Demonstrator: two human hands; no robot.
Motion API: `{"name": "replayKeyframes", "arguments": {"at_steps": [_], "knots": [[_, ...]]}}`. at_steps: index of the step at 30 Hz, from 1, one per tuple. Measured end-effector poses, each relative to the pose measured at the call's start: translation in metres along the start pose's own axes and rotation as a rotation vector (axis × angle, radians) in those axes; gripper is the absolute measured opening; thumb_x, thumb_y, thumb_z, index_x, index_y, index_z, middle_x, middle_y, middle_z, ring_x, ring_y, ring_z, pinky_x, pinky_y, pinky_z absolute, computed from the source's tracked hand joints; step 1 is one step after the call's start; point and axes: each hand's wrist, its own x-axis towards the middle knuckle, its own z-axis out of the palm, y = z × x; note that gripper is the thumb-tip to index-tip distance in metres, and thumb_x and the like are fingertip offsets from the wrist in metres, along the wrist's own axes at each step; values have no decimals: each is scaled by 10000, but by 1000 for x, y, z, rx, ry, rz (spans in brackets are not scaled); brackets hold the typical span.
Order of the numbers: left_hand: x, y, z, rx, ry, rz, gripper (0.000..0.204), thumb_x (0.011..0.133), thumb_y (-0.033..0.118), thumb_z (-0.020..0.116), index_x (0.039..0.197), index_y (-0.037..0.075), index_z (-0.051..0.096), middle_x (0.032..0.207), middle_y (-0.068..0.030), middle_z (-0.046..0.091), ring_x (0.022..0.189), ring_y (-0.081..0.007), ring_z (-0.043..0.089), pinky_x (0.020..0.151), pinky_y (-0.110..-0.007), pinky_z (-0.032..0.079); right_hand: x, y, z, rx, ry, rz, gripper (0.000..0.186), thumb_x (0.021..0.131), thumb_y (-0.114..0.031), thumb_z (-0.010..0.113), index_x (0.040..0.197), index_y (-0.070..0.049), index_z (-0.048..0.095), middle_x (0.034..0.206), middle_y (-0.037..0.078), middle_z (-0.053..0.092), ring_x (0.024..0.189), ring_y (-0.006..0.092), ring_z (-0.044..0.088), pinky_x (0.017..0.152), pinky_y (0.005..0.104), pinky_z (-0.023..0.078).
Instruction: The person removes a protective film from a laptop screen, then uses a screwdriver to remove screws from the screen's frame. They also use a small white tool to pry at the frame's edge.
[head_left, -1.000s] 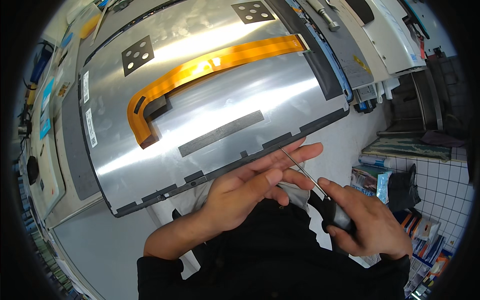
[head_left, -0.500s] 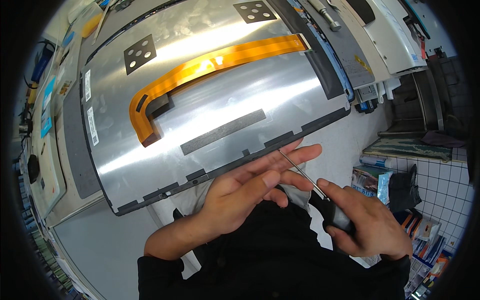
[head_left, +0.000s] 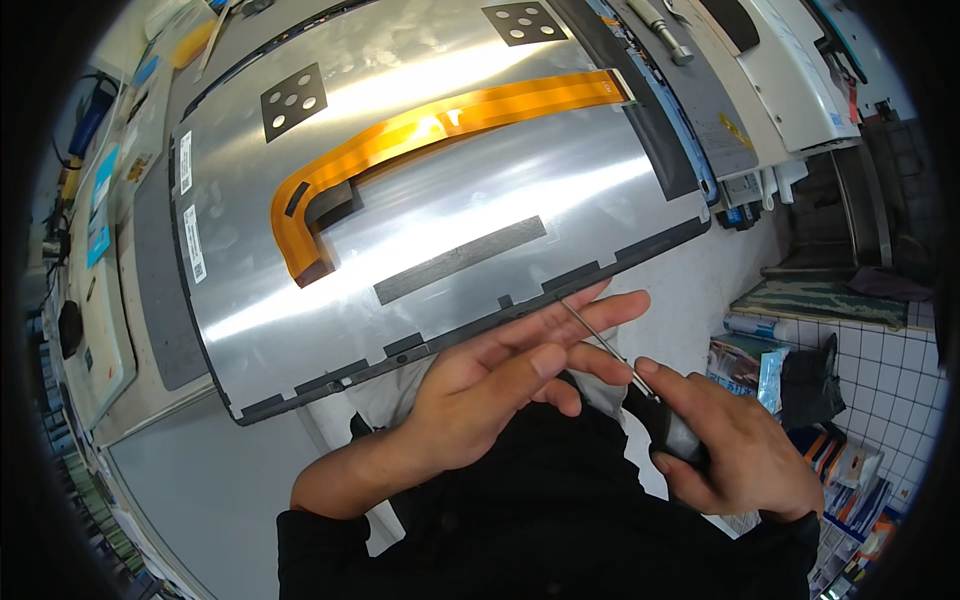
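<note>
A large silver metal-backed panel (head_left: 420, 208) lies with its dark lower edge toward me, carrying a bent orange ribbon cable (head_left: 450, 115), two black perforated patches (head_left: 293, 100) and a grey strip (head_left: 460, 260). My left hand (head_left: 500, 380) is palm up with fingers extended and apart, its fingertips at the panel's lower edge. My right hand (head_left: 735, 440) grips a screwdriver with a dark handle (head_left: 675, 435) and a thin metal shaft (head_left: 590, 327), which crosses my left fingers to the panel edge. Whether the tip touches the edge I cannot tell.
A grey mat (head_left: 160, 300) and white board (head_left: 100, 350) are on the left. A metal tool (head_left: 655, 25) and white housing (head_left: 790, 75) are at upper right. Packages (head_left: 740, 375), a black bag (head_left: 810, 390) and a gridded surface (head_left: 875, 390) are at lower right.
The panel and surrounding bench appear shifted slightly right in the view. Both hands and the screwdriver stay almost in place, with very small shifts of my left fingers.
</note>
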Motion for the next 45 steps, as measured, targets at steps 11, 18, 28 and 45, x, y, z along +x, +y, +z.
{"name": "replayKeyframes", "arguments": {"at_steps": [11, 18, 28, 45], "knots": [[-2, 2, 6, 20, 77, 25, 528, 1033, 142, 379, 1506, -47, 240, 1499, -353, 296, 1147, -297, 605, 827, -272, 556, 1, 3, 4, -24, 39, -76, 805, 794, -94, 696, 1502, -68, 312, 889, 157, 577, 634, 277, 624, 558, 373, 524], [-4, 2, 5, 34, 80, 25, 528, 1035, 140, 378, 1504, -56, 236, 1502, -352, 293, 1139, -288, 609, 828, -271, 551, 3, 5, 6, -27, 67, -139, 814, 805, -97, 700, 1512, -83, 298, 851, 141, 553, 566, 265, 603, 497, 366, 519], [-7, 3, 5, 48, 85, 22, 553, 1033, 170, 397, 1505, -62, 225, 1502, -345, 301, 1122, -264, 619, 822, -254, 545, 4, -4, 1, -37, -11, -36, 803, 751, -76, 702, 1474, -47, 352, 940, 176, 622, 747, 290, 658, 652, 369, 533], [-9, 3, 4, 141, 101, 29, 573, 1029, 223, 396, 1497, -70, 242, 1485, -329, 350, 1053, -227, 646, 801, -230, 539, 7, -1, 7, -28, 28, -123, 803, 810, -98, 702, 1508, -88, 306, 856, 124, 531, 575, 255, 596, 495, 359, 517]]}}
